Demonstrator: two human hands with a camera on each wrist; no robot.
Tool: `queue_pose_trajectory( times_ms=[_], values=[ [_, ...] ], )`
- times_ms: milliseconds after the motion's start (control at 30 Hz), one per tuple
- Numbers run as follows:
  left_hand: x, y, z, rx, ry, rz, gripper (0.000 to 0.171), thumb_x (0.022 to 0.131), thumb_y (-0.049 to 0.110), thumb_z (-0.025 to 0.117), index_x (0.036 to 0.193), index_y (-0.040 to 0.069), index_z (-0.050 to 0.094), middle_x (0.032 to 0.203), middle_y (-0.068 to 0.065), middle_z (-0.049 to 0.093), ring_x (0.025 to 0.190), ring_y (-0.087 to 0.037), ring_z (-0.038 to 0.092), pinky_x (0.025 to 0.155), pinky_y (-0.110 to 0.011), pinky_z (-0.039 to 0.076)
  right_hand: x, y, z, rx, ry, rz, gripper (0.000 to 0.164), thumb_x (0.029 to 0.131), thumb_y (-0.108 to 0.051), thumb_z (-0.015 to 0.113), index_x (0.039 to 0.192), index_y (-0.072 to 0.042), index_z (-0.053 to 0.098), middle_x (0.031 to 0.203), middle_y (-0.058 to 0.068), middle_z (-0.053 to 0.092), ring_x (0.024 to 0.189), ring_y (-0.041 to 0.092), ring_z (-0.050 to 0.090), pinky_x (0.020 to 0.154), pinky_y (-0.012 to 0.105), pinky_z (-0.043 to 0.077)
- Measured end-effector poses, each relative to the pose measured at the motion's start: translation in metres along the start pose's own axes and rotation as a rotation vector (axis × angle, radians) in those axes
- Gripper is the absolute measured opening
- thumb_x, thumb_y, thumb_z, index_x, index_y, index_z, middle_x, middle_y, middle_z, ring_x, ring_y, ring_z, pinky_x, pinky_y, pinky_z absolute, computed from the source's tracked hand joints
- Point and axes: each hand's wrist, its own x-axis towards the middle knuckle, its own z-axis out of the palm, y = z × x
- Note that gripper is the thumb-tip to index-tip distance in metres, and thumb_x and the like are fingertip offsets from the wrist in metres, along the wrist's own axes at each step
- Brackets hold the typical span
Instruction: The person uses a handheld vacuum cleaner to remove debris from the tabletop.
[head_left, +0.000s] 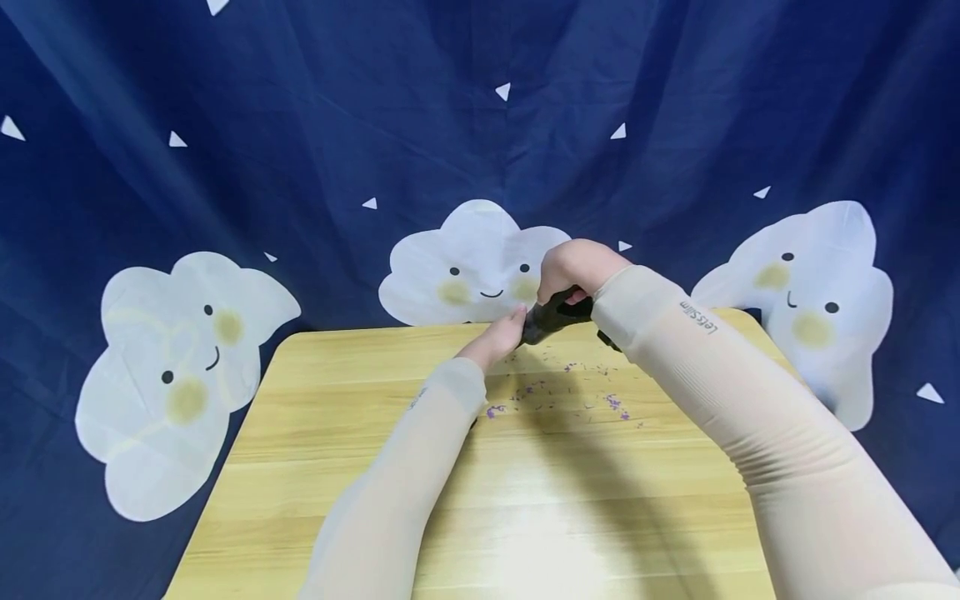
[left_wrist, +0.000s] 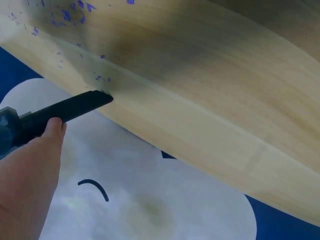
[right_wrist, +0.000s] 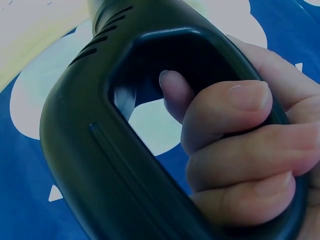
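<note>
A blue curtain (head_left: 435, 92) with cloud prints stands behind a wooden table (head_left: 322, 450), on which the arms' shadow falls. A black handheld vacuum (head_left: 553, 318) is held at the table's far edge, angled down to the left. The right hand (head_left: 581, 265) grips it firmly, fingers curled round one side of the looped handle (right_wrist: 75, 125). The left hand (head_left: 497, 335) clasps the narrow nozzle (left_wrist: 70, 108), one digit laid across it. The nozzle's end lies at the far margin of the board, beside a few specks; whether it touches the wood cannot be determined at this angle. Purple scraps (head_left: 492, 412) lie scattered between the forearms, most of them nearer the person than the nozzle. Step in hand, in this inspector's judgement: suction of the scraps, largely outstanding. The next move calls for drawing the nozzle low and slowly across the thicker clusters, both grips maintained.
</note>
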Motion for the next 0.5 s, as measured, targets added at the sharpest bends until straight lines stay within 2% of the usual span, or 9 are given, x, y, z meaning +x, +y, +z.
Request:
queue_pose_trajectory(
  times_ms=[133, 233, 400, 500],
  values=[
    [-0.001, 0.002, 0.001, 0.044, 0.01, 0.043, 0.073, 0.105, 0.06, 0.011, 0.16, 0.015, 0.024, 0.165, -0.006, 0.023, 0.151, -0.027, 0.021, 0.123, -0.042, 0.017, -0.002, 0.0, 0.001, -0.009, 0.042, 0.017, 0.023, 0.094, -0.029, 0.06, 0.096, -0.007, 0.067, 0.064, -0.004, 0.053, 0.05, 0.005, 0.048, 0.049, 0.018, 0.043],
    [-0.002, 0.005, 0.003, 0.066, 0.021, 0.083, 0.071, 0.106, 0.058, 0.01, 0.16, 0.015, 0.025, 0.164, -0.007, 0.024, 0.15, -0.028, 0.022, 0.122, -0.042, 0.018, -0.002, 0.002, 0.001, 0.008, 0.061, 0.033, 0.027, 0.095, -0.029, 0.062, 0.105, -0.005, 0.068, 0.075, -0.001, 0.059, 0.052, 0.005, 0.051, 0.051, 0.018, 0.046],
    [-0.002, 0.012, 0.009, 0.015, 0.033, 0.079, 0.067, 0.107, 0.055, 0.013, 0.159, 0.016, 0.029, 0.163, -0.008, 0.029, 0.149, -0.029, 0.026, 0.121, -0.045, 0.021, -0.002, 0.006, 0.003, 0.028, 0.074, 0.046, 0.029, 0.095, -0.028, 0.062, 0.11, -0.003, 0.066, 0.092, 0.004, 0.059, 0.051, 0.005, 0.05, 0.051, 0.017, 0.047],
    [0.0, 0.013, 0.014, -0.028, 0.044, 0.077, 0.065, 0.108, 0.052, 0.014, 0.157, 0.014, 0.034, 0.159, -0.011, 0.037, 0.146, -0.029, 0.032, 0.12, -0.045, 0.024, -0.001, 0.008, 0.005, 0.018, 0.086, 0.045, 0.029, 0.095, -0.029, 0.062, 0.108, -0.003, 0.065, 0.089, 0.004, 0.06, 0.05, 0.005, 0.05, 0.05, 0.017, 0.046]
  ],
)
